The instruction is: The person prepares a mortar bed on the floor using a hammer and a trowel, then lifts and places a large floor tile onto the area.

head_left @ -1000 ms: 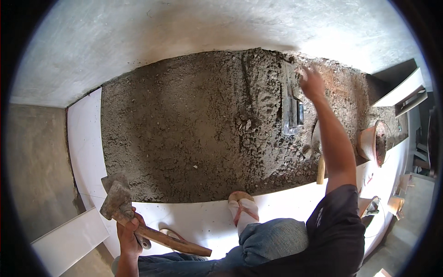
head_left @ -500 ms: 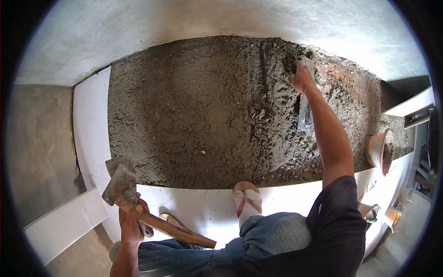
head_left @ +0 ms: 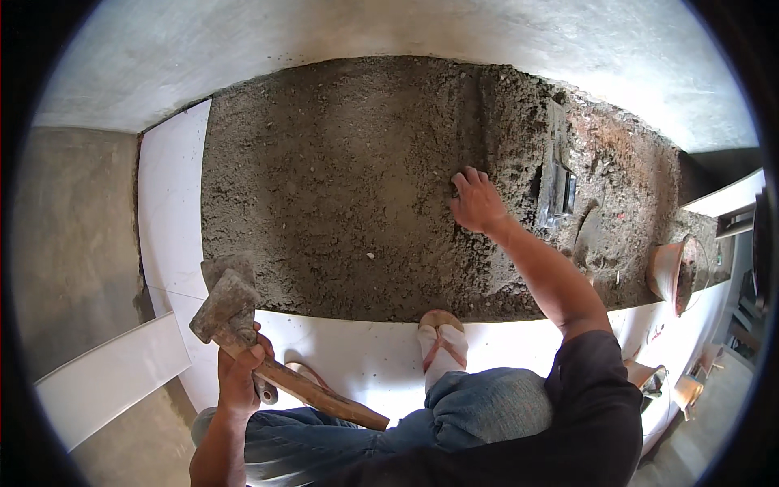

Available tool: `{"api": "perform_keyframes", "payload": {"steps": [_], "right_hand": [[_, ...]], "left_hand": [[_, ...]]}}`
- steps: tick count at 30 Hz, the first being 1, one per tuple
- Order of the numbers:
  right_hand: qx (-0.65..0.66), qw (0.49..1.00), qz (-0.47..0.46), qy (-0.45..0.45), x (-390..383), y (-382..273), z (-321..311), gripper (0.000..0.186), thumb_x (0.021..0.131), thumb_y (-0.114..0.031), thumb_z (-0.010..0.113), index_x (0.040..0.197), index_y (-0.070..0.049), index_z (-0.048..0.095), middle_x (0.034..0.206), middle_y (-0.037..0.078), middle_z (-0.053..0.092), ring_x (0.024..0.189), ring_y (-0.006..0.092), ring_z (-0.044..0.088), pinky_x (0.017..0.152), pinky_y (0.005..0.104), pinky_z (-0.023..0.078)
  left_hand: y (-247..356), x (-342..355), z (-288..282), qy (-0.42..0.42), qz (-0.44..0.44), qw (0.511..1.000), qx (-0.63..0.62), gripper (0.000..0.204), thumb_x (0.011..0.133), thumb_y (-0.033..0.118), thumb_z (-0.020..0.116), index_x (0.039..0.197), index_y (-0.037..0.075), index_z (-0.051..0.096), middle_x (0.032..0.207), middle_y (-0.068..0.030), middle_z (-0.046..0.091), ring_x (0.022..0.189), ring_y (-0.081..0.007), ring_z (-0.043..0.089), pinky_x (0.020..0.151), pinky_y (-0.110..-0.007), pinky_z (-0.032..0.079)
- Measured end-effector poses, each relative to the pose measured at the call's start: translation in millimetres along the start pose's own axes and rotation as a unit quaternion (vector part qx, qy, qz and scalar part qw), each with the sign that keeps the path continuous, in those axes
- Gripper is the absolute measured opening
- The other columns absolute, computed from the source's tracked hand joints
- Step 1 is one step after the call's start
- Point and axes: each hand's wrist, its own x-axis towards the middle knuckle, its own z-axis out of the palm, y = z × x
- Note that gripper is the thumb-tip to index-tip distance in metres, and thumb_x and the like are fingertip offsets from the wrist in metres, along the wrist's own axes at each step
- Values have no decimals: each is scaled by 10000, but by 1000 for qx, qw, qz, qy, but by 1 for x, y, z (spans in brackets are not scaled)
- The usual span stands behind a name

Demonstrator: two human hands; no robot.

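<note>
- Mortar bed, grey-brown and damp-looking, runs along the foot of the wall; its left part looks fairly even, its right part rough and lumpy.
- Left hand is clamped on a hammer by its wooden handle, just below the crusted grey head. The hammer is off the bed, near its front-left corner, tilted with the handle's end toward the person's lap.
- Under the same hand pokes a rounded grey handle end; what it belongs to is mostly hidden.
- Right hand reaches to the bed, right of its middle, fingers bent and fingertips at the mortar surface; I cannot tell whether they close on anything.
- To the right of that hand, well apart from it, a flat metal float with a dark raised handle lies on the rough mortar.
- Just beside the float sits a thin grey blade.
- Near the bed's front-right corner is a bucket, its mouth turned to the right.
- White tiles line the front edge; a sandalled foot rests on them, close against the bed.
</note>
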Motion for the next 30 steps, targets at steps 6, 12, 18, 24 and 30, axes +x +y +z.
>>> {"api": "perform_keyframes", "payload": {"steps": [6, 12, 18, 24, 30], "right_hand": [[-47, 997, -58, 11, -7, 9, 21, 340, 804, -140, 562, 1124, -81, 462, 1091, 155, 441, 1005, 324, 482, 848, 434, 449], [176, 983, 25, -42, -12, 41, -10, 143, 782, -2, 557, 907, -72, 552, 905, 120, 515, 848, 240, 533, 780, 385, 494], [-22, 884, 395, 251, -40, 196, -83, 572, 880, -504, 443, 1318, -143, 364, 1356, 251, 281, 1139, 421, 433, 906, 501, 402], [79, 912, 381, 130, -25, 181, -24, 490, 880, -354, 462, 1273, -71, 384, 1153, 296, 540, 1067, 434, 534, 895, 486, 427], [126, 821, 446, 334, -41, 170, -63, 402, 879, -354, 505, 1118, -31, 517, 1018, 227, 628, 937, 409, 600, 800, 462, 455]], "left_hand": [[-1, -8, 0, 23, 21, 999, 6, 441, 742, 178, 636, 1106, 30, 436, 775, -74, 569, 738, -137, 534, 672, -244, 424], [0, -11, 1, 28, 29, 999, 14, 466, 729, 192, 653, 1103, 19, 436, 780, -76, 564, 718, -137, 531, 656, -257, 422], [0, -19, -6, 41, 21, 999, -9, 468, 726, 198, 658, 1097, 23, 432, 783, -79, 568, 709, -140, 533, 653, -247, 426], [3, -17, -1, 29, 2, 1000, -9, 485, 714, 210, 666, 1095, 25, 429, 783, -85, 567, 710, -148, 533, 653, -254, 434], [2, -23, -4, 33, 23, 999, -4, 479, 717, 206, 663, 1096, 28, 429, 781, -85, 565, 716, -149, 537, 645, -268, 443]]}}
